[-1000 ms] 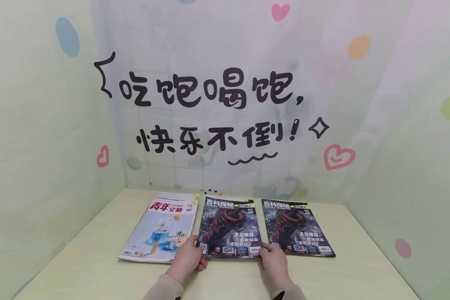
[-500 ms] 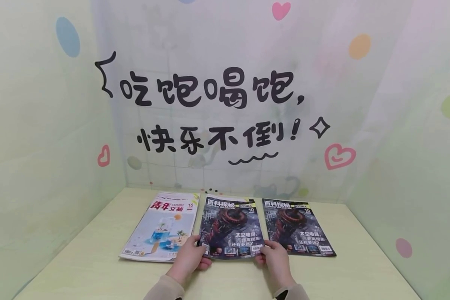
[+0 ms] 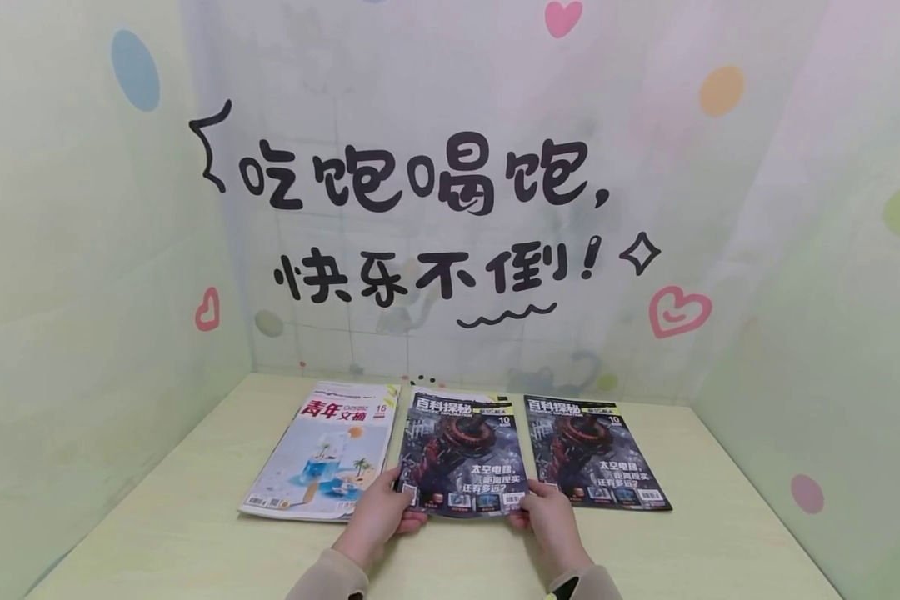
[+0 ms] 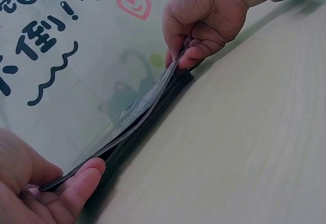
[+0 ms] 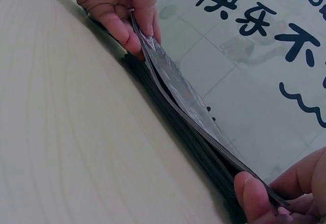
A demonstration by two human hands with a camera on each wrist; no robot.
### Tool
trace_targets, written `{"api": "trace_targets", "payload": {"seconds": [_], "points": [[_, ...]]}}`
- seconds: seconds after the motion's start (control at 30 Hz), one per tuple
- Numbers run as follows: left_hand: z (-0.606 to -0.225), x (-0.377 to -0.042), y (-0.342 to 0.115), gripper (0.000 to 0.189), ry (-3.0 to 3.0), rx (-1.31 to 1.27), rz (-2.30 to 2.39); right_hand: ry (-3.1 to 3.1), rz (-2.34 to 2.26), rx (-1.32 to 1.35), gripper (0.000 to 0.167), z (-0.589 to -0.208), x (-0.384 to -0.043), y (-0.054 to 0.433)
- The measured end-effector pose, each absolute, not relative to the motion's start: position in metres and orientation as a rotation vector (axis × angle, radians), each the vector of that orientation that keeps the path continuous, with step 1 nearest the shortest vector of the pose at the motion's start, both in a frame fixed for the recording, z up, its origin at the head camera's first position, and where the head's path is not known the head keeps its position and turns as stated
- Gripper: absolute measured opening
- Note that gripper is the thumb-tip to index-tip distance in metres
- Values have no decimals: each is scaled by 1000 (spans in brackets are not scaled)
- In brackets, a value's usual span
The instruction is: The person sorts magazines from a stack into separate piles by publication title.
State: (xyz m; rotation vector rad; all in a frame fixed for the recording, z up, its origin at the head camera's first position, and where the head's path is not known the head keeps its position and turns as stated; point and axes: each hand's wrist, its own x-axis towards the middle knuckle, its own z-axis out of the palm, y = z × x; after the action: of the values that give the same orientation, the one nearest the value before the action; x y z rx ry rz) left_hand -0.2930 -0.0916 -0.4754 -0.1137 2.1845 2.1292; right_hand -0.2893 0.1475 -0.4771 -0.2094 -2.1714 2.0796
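Observation:
A magazine (image 3: 461,454) with a dark cover lies in the middle of the table. My left hand (image 3: 378,512) pinches its near left corner, thumb on top and fingers underneath. The near right corner is pinched the same way by my right hand (image 3: 555,517). Both wrist views show the near edge of the magazine (image 5: 175,102) raised above a dark band beneath it, with a gap between its page layers. To the left lies a magazine (image 3: 330,454) with a white and blue cover, its near right corner behind my left hand. A dark magazine (image 3: 600,458) with the same cover lies to the right.
All three magazines lie in a row on a pale wood-grain table (image 3: 720,550). Printed cloth walls (image 3: 450,350) enclose the table at the back and both sides, the back one close behind the magazines.
The right hand's fingers have moved further under the middle magazine's near right corner, and the near edge bows slightly. The left hand has slid slightly right under its corner. The outer magazines stay put.

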Motion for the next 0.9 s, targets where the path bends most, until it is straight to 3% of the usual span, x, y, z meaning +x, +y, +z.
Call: {"api": "trace_targets", "payload": {"seconds": [0.47, 0.9], "points": [[-477, -289, -94, 60, 2105, -86, 2171, -2113, 2239, -136, 61, -481, -288, 150], [-476, -289, -85, 62, 2048, -6, 2250, -2021, 2254, -139, 60, -477, -280, 160]]}}
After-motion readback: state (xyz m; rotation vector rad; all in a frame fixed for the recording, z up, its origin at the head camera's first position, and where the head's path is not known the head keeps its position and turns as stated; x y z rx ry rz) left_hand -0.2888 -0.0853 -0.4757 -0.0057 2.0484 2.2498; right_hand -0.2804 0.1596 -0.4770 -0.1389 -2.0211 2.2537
